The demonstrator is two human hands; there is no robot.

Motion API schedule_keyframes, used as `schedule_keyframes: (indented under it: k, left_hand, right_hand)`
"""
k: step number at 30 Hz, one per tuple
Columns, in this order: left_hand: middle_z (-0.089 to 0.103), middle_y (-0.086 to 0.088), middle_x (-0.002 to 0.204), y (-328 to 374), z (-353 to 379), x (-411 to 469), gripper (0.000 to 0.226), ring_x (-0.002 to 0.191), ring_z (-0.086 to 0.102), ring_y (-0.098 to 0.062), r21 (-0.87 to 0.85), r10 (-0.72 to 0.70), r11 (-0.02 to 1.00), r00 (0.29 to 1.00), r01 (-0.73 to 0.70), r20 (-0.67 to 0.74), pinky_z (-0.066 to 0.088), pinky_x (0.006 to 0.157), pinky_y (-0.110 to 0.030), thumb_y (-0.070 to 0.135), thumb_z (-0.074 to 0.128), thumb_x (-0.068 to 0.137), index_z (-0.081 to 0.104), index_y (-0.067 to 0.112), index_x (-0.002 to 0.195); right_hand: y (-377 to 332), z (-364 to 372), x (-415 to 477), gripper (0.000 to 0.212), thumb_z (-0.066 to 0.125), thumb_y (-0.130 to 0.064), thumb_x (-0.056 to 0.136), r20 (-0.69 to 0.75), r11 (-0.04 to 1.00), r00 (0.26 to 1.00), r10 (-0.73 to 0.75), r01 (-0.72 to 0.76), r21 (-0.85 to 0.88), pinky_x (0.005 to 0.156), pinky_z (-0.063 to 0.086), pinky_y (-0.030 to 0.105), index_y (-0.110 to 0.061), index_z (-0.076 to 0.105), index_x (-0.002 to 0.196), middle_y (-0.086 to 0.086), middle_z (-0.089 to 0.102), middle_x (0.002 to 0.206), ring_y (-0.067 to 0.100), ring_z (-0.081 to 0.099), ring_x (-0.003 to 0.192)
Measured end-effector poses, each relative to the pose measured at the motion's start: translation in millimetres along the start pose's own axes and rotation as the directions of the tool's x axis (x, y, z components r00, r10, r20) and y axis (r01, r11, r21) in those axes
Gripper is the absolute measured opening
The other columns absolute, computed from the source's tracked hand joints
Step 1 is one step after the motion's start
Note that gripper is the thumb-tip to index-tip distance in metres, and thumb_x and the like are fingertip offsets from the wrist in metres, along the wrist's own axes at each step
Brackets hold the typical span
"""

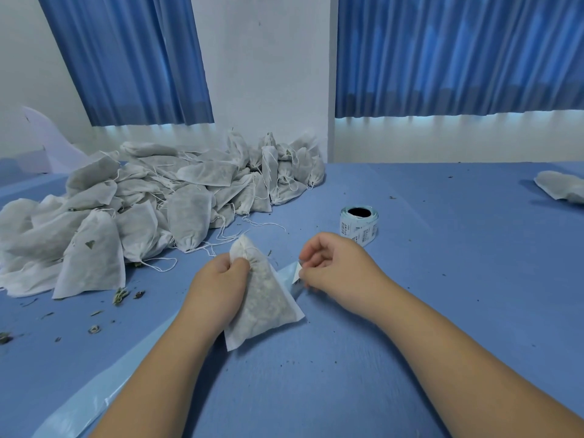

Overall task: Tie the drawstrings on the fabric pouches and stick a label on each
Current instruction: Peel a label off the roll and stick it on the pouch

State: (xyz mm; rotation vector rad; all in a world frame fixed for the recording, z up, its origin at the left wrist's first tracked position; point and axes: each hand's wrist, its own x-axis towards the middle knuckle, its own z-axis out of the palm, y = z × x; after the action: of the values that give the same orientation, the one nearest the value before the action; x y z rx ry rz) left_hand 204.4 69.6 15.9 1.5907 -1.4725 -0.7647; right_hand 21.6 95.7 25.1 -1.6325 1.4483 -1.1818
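Observation:
My left hand (218, 286) grips a white fabric pouch (264, 306) filled with dried herbs, holding it near its gathered neck above the blue table (410, 311). The pouch's top is cinched. My right hand (335, 267) pinches a small white label (297, 273) at the end of a pale blue backing strip (286, 278), just right of the pouch. A roll of labels (360, 224) stands behind my right hand.
A large heap of white drawstring pouches (142, 210) covers the left and middle back of the table. One more pouch (561, 186) lies at the far right edge. Dried herb bits (120, 295) litter the left front. Spent backing strip (94, 403) trails toward the lower left.

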Motion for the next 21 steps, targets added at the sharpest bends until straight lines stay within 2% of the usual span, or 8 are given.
schedule_keyframes:
  k: [5,9,13,17,21]
  left_hand:
    - [0.056,-0.007,0.081,-1,0,2,0.031,0.072,0.049,-0.021,0.016,-0.022,1.000,1.000,0.022,-0.011,0.036,0.063,-0.035,0.028,0.045,0.096,0.056,0.001,0.086]
    - [0.057,-0.009,0.083,-4,1,4,0.033,0.076,0.051,-0.024,0.006,-0.043,0.999,0.999,0.043,-0.019,0.038,0.068,-0.035,0.029,0.045,0.095,0.056,-0.003,0.092]
    - [0.058,-0.011,0.085,-7,1,8,0.033,0.077,0.052,-0.025,0.015,-0.043,0.999,0.999,0.043,-0.019,0.039,0.069,-0.036,0.029,0.043,0.095,0.056,-0.001,0.090]
    - [0.061,-0.011,0.086,-8,-1,8,0.033,0.078,0.054,-0.025,0.031,-0.033,0.999,0.999,0.034,-0.031,0.039,0.066,-0.035,0.029,0.043,0.095,0.058,0.000,0.091]
    - [0.052,-0.007,0.077,-6,-1,5,0.028,0.072,0.047,-0.024,0.006,0.002,1.000,0.999,-0.002,-0.038,0.036,0.064,-0.036,0.028,0.044,0.095,0.050,0.007,0.078]
  right_hand:
    - [0,-5,1,0.021,0.061,-0.002,0.076,0.032,0.999,0.998,0.052,-0.052,-0.008,0.055,0.042,0.023,-0.023,0.061,0.077,-0.014,0.058,0.062,0.007,0.051,0.055]
    - [0,-11,1,0.017,0.060,-0.004,0.076,0.057,0.995,0.993,0.101,-0.102,0.012,0.067,0.046,0.030,-0.019,0.061,0.081,-0.006,0.059,0.066,0.013,0.054,0.062]
    - [1,-14,3,0.017,0.057,0.000,0.077,0.075,0.988,0.986,0.147,-0.150,0.046,0.074,0.050,0.036,-0.015,0.061,0.084,-0.004,0.060,0.061,0.012,0.057,0.060]
    - [2,-19,3,0.021,0.051,0.000,0.078,0.083,0.980,0.981,0.178,-0.184,0.070,0.071,0.050,0.034,-0.013,0.066,0.085,-0.006,0.058,0.058,0.013,0.056,0.062]
    - [-3,-26,1,0.025,0.048,0.000,0.082,0.094,0.974,0.975,0.202,-0.210,0.086,0.058,0.048,0.023,-0.014,0.068,0.089,0.004,0.065,0.076,0.013,0.058,0.059]
